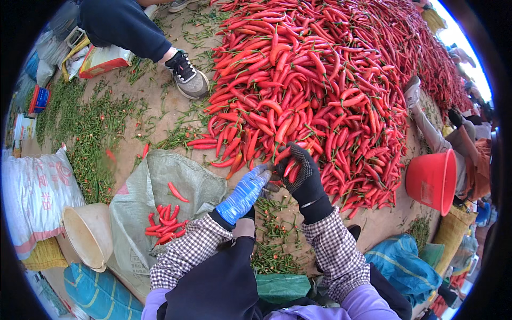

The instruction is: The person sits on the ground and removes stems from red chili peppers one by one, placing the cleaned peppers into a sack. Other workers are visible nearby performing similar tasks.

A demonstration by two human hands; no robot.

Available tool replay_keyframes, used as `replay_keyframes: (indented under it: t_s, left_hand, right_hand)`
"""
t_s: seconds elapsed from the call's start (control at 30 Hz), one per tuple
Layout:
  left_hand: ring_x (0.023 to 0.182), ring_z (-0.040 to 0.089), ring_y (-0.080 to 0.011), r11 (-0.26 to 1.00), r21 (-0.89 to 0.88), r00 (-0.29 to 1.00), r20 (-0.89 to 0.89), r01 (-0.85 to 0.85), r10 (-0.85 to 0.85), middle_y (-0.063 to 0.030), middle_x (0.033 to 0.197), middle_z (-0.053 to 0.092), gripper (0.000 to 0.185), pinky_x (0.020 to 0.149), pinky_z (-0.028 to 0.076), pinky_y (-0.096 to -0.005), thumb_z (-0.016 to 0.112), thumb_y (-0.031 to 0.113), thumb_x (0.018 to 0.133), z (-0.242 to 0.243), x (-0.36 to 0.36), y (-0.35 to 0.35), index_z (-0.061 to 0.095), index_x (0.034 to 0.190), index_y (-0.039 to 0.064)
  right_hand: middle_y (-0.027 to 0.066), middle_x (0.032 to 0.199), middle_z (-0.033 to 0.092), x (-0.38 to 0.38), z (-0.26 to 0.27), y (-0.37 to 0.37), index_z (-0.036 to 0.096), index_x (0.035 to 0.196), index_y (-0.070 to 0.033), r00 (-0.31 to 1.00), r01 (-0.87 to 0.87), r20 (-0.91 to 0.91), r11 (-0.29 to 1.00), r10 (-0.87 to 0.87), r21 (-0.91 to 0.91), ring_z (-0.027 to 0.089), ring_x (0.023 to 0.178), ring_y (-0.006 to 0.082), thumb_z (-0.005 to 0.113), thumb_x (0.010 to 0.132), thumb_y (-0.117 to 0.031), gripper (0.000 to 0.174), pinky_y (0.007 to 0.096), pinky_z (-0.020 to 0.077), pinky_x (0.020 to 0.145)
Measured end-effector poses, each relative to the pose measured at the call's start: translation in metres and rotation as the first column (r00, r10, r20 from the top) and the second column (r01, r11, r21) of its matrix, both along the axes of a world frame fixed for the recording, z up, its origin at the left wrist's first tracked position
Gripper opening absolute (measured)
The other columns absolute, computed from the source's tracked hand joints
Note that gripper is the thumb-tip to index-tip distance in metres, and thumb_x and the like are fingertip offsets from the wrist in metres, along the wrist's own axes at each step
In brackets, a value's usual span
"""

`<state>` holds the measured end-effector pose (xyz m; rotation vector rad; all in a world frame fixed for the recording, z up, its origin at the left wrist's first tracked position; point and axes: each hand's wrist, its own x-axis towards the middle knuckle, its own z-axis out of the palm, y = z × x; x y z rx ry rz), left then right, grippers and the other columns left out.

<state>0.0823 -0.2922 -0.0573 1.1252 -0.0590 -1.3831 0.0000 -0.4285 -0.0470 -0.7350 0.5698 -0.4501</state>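
Several red chili peppers (pixel 294 172) are gripped in my right hand (pixel 302 180), which wears a black dotted glove. My left hand (pixel 244 196), in a blue-and-white knit glove, has its fingertips right beside them; whether it pinches a stem is hidden. Both hands are at the near edge of a large heap of red chilies (pixel 304 96), most with green stems on. To the left, an opened pale green woven sack (pixel 172 168) holds a small cluster of red chilies (pixel 166 224). Another chili (pixel 178 192) lies apart on its side.
Cut green stems (pixel 100 132) litter the ground. A person's shoe (pixel 188 78) rests left of the heap; another person sits at right behind a red bucket (pixel 430 180). A beige tub (pixel 90 236), a white sack (pixel 44 196) and blue sacks (pixel 404 264) lie around me.
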Motion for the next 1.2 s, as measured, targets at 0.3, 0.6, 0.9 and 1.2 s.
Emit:
replay_keyframes:
  t_s: [0.3,0.6,0.9,1.2]
  left_hand:
    - [0.072,0.058,-0.0113,0.979,0.146,0.989,-0.07,0.141,-0.132,-0.0039,0.091,0.061,0.032,0.064,0.048,-0.0247,0.045,0.026,0.093,-0.031,-0.016,0.014,0.055,0.114,0.003]
    - [0.049,0.046,-0.007,0.919,0.256,0.947,0.034,0.301,-0.32,0.0031,0.06,0.048,0.031,0.043,0.037,-0.0232,0.046,0.033,0.093,-0.044,-0.008,0.055,0.063,0.098,0.007]
    - [0.091,0.062,-0.0286,0.999,-0.02,0.674,-0.737,0.037,-0.039,-0.0129,0.11,0.06,0.037,0.075,0.051,-0.0431,0.042,0.033,0.094,-0.02,-0.046,0.001,0.05,0.119,0.007]
    - [0.081,0.06,-0.0264,0.961,-0.219,0.867,-0.497,-0.17,0.04,-0.0139,0.088,0.059,0.022,0.072,0.051,-0.0407,0.042,0.021,0.091,-0.053,-0.036,0.03,0.051,0.081,0.004]
  right_hand:
    - [0.0109,0.091,0.062,0.006,0.011,-0.009,0.055,0.101,-0.003,0.993,0.106,0.008,0.911,-0.119,0.399,0.061,0.082,0.0224,0.058,0.084,-0.013,0.02,0.0321,0.0495,0.073]
    - [0.0066,0.085,0.061,-0.04,-0.012,-0.044,0.055,0.103,-0.005,0.982,0.184,-0.093,0.939,-0.163,0.29,0.06,0.081,0.0204,0.059,0.083,-0.011,0.021,0.0393,0.0512,0.08]
    - [0.0095,0.094,0.059,-0.023,-0.005,0.024,0.052,0.106,-0.003,0.995,0.056,-0.077,0.996,-0.062,-0.072,0.059,0.077,0.0206,0.061,0.081,-0.013,0.028,0.0351,0.0493,0.078]
    - [0.0058,0.088,0.061,-0.075,0.014,0.022,0.054,0.104,-0.005,0.95,-0.003,-0.303,0.972,0.076,0.233,0.059,0.07,0.016,0.06,0.083,-0.015,0.024,0.0285,0.0495,0.063]
